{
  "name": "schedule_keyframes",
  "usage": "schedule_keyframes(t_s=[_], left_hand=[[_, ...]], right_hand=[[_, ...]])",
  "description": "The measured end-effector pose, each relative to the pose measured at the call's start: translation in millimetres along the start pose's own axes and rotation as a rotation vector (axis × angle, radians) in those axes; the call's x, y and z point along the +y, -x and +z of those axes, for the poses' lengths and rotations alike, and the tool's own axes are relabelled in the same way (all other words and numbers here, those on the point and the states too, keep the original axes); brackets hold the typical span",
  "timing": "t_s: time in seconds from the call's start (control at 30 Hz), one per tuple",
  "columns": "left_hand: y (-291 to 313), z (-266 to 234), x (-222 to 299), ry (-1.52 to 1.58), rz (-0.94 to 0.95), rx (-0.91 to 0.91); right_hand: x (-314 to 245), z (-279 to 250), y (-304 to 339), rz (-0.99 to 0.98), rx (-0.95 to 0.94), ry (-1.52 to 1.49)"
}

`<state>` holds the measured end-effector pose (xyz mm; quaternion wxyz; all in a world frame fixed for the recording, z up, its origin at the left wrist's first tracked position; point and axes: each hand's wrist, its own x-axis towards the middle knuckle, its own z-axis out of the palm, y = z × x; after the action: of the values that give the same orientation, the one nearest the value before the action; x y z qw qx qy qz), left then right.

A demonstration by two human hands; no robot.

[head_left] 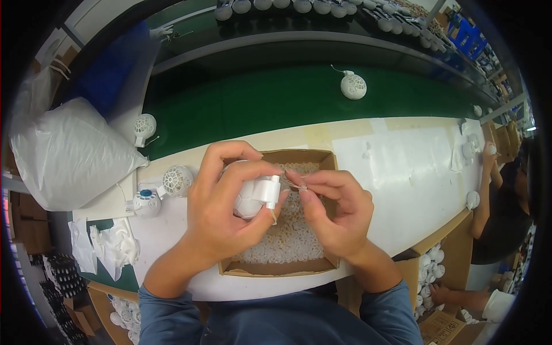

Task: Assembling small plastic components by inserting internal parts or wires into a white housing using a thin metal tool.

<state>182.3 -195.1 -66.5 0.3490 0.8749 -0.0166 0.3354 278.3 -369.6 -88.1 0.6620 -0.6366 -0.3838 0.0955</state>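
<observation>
My left hand (213,213) is wrapped around a white ball-shaped plastic housing (247,202) with a square clip-like part on its side. A thin pale cord (294,184) runs from near the left fingertips to my right hand (340,215). The right thumb and fingers pinch the cord's end together with a small clear plastic piece (303,187). Both hands are above an open cardboard box (280,272), which holds many small clear plastic pieces (287,247). The left fingers hide part of the housing.
Similar white balls (177,181) and one with a blue patch (147,202) lie left on the white table (402,178). A stuffed white plastic bag (75,152) stands beyond. Another ball (353,86) rests on the green belt (247,98). A person (506,201) works at right, near a box of balls (431,267).
</observation>
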Motion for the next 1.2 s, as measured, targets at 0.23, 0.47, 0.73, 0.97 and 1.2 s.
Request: schedule_keyframes(t_s=[0.23,0.47,0.73,0.97,1.2], left_hand=[[2.2,-3.8,4.2,0.206,-0.027,-0.129],[5.4,-4.0,-5.7,0.397,-0.098,-0.285],[4.1,-2.4,-6.7,0.322,-0.086,-0.387],[1.4,-5.1,-1.1,0.581,-0.338,-0.460],[1.5,-6.7,1.1,0.474,-0.300,-0.498]], right_hand=[[10.9,-4.8,-1.2,0.090,-0.054,-0.209],[12.6,-5.5,-2.7,0.016,-0.104,-0.282],[10.6,-3.1,-0.4,0.135,-0.086,-0.453],[9.8,-9.7,-4.1,-0.004,-0.132,-0.221],[8.9,-12.3,-9.4,-0.124,-0.102,-0.085]])
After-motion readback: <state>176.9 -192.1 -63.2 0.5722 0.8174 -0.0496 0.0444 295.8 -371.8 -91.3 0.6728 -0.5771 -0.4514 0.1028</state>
